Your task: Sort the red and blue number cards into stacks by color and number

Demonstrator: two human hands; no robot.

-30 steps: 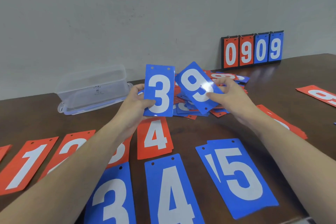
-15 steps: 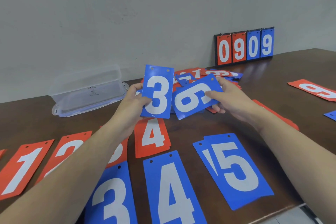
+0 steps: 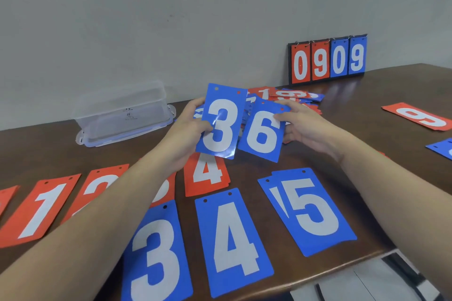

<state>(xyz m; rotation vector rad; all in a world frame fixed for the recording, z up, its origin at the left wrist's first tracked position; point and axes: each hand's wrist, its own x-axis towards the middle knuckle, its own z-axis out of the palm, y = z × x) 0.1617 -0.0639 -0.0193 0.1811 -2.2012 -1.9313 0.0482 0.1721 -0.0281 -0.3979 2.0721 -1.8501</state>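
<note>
Since a second earlier, the card in your right hand [image 3: 309, 127] had turned from a tilted 9 to an upright blue 6 card [image 3: 263, 131], drawn in beside the blue 3 card [image 3: 221, 121] that your left hand [image 3: 187, 129] had kept raised.

Nearest you, along the table [image 3: 403, 95] edge, lay the blue row already sorted: a blue 3 stack [image 3: 156, 254], a blue 4 stack [image 3: 232, 242] and a blue 5 stack [image 3: 309, 210], the last showing two cards slightly fanned. Behind it ran the red row: a red 1 stack [image 3: 39, 210], a red 2 stack [image 3: 97, 183] partly hidden by your forearm, and a red 4 stack [image 3: 205, 173].

Above those, both hands held cards off the table. Your left thumb pressed on the face of the blue 3 card, fingers curled behind it; your right hand pinched the blue 6 card at its upper right edge.

Further back, the unsorted pile [image 3: 288, 96] of mixed red and blue cards lay touching and overlapping. A red 9 card [image 3: 420, 117] and a blue card [image 3: 441, 148] lay well apart at the right.

By my reading you were about midway: the low numbers were placed, no blue 6 spot was visible, and the pile was left.
</note>
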